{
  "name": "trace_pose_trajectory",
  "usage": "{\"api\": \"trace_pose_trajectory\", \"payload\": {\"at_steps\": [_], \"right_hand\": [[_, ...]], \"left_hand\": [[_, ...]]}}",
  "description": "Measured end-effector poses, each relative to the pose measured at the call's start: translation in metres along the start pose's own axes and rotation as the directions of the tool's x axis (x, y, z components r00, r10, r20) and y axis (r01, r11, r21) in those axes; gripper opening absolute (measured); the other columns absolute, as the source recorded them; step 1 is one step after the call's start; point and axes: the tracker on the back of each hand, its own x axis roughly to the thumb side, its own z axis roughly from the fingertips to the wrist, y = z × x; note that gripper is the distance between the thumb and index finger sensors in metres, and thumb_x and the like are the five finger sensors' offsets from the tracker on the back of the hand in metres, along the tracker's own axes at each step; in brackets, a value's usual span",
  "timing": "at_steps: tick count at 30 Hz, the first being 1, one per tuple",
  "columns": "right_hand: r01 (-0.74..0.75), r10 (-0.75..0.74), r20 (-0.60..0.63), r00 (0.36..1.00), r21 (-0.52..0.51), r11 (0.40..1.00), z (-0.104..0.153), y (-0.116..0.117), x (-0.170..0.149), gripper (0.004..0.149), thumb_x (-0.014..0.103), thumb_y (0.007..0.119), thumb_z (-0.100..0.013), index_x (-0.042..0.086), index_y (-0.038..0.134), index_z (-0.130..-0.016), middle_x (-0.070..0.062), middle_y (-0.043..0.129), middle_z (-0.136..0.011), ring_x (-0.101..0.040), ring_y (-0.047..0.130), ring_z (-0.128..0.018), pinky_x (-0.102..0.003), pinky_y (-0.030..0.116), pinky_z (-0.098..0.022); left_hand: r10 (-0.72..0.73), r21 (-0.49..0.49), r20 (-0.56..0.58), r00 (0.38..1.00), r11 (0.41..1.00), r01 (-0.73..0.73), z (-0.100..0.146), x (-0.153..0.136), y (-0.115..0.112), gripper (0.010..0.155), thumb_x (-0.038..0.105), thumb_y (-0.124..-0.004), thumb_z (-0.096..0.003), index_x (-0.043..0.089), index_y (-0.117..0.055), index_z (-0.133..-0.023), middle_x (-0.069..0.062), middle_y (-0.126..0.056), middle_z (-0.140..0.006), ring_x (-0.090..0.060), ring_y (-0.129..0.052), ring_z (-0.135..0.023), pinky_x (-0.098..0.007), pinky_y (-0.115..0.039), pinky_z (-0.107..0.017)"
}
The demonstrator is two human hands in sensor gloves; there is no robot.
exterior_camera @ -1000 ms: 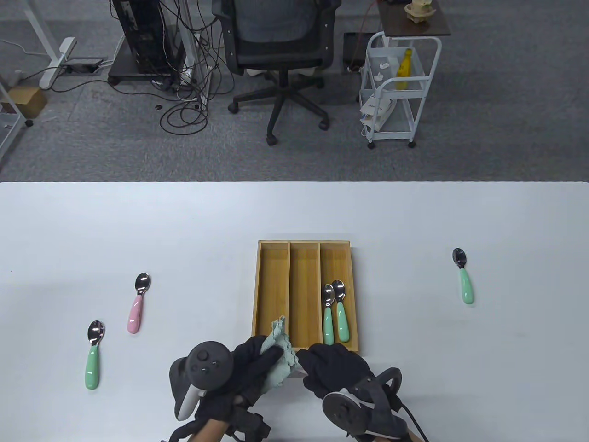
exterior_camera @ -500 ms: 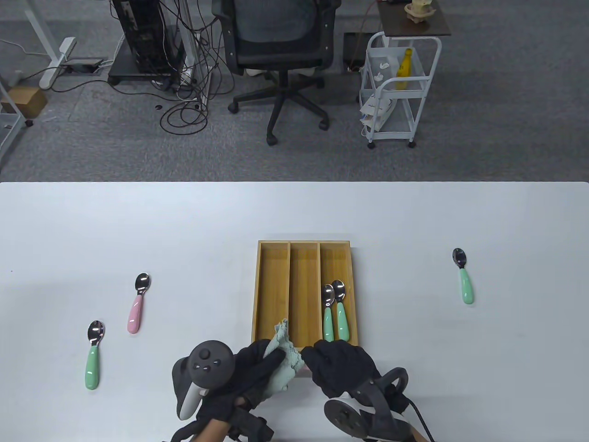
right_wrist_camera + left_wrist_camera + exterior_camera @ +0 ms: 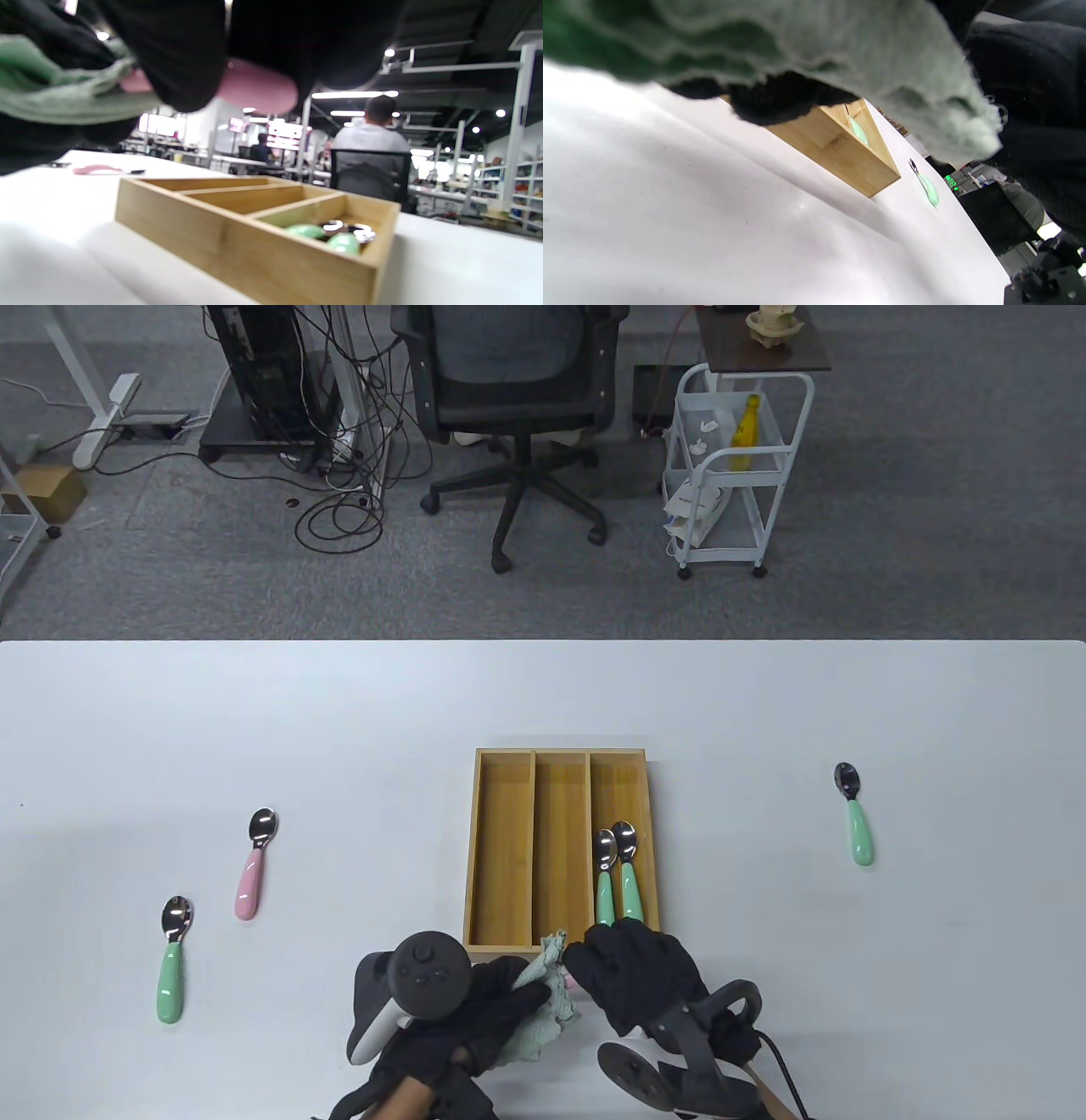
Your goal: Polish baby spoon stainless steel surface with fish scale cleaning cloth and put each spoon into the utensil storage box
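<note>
My left hand (image 3: 475, 1001) grips the pale green cloth (image 3: 547, 1010), fingers curled round it, bunched up just below the near edge of the wooden box (image 3: 501, 848). My right hand (image 3: 640, 976) is right beside it, fingers wrapped round a pink spoon handle (image 3: 254, 87); the right wrist view shows the pink handle pinched under my fingers, its other end going into the cloth. Spoon bowl is hidden in the cloth, can't tell its state. Both hands touch or nearly touch over the cloth, in front of the box's near wall.

Box has three long compartments. Two green-handled spoons (image 3: 618, 874) lie side by side in the right one, bowls pointing away from me. Left and middle compartments hold nothing I can see.

On the white table (image 3: 339, 712): a pink-handled spoon (image 3: 253, 865) well left of the box, a green-handled spoon (image 3: 172, 959) further left and nearer me, another green-handled spoon (image 3: 855, 824) well right of the box. All lie flat, bowls away from me.
</note>
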Motion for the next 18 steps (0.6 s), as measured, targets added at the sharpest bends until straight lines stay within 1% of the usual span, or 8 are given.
{"api": "trace_pose_trajectory", "payload": {"at_steps": [4,6,9,13,18], "right_hand": [[-0.008,0.008,0.009,1.000,0.002,1.000,0.000,0.001,0.000,0.048,0.032,0.087,-0.048,0.033,0.078,-0.095,0.004,0.076,-0.105,-0.025,0.080,-0.097,-0.046,0.077,-0.066],[-0.018,0.018,0.017,1.000,0.007,1.000,0.000,0.002,0.001,0.050,0.032,0.088,-0.048,0.033,0.076,-0.096,0.005,0.076,-0.105,-0.025,0.080,-0.097,-0.046,0.077,-0.067],[-0.019,0.019,0.018,1.000,0.013,1.000,0.000,0.003,0.000,0.049,0.033,0.088,-0.048,0.033,0.077,-0.096,0.004,0.076,-0.104,-0.025,0.081,-0.096,-0.046,0.077,-0.067],[0.007,-0.007,-0.004,1.000,0.000,1.000,0.000,0.002,-0.005,0.050,0.035,0.087,-0.048,0.032,0.075,-0.097,0.003,0.076,-0.104,-0.025,0.081,-0.094,-0.045,0.077,-0.066],[0.056,-0.057,-0.022,0.998,-0.025,0.998,0.001,-0.002,-0.008,0.050,0.037,0.087,-0.048,0.031,0.076,-0.096,0.002,0.078,-0.101,-0.025,0.084,-0.090,-0.045,0.078,-0.064]], "left_hand": [[-0.022,-0.062,0.002,1.000,0.998,0.022,-0.003,0.001,-0.006,0.051,0.045,-0.074,-0.0542,0.011,-0.081,-0.092,0.000,-0.101,-0.055,-0.020,-0.105,-0.046,-0.046,-0.091,-0.045],[-0.036,-0.085,-0.004,0.999,0.996,0.036,-0.005,0.001,-0.008,0.052,0.046,-0.075,-0.0538,0.011,-0.081,-0.092,0.000,-0.101,-0.055,-0.020,-0.105,-0.046,-0.046,-0.091,-0.045],[-0.043,-0.083,-0.014,0.999,0.996,0.042,-0.006,0.001,-0.009,0.052,0.047,-0.075,-0.0536,0.012,-0.081,-0.092,0.000,-0.101,-0.054,-0.020,-0.105,-0.046,-0.046,-0.091,-0.045],[-0.058,0.012,-0.011,0.998,0.998,0.058,-0.003,0.004,-0.003,0.052,0.048,-0.074,-0.0537,0.013,-0.081,-0.092,0.002,-0.100,-0.054,-0.017,-0.105,-0.046,-0.043,-0.091,-0.045],[-0.018,0.116,0.007,1.000,0.993,0.018,0.004,0.005,0.005,0.051,0.047,-0.074,-0.0539,0.015,-0.079,-0.093,0.004,-0.100,-0.055,-0.015,-0.104,-0.048,-0.042,-0.091,-0.047]]}}
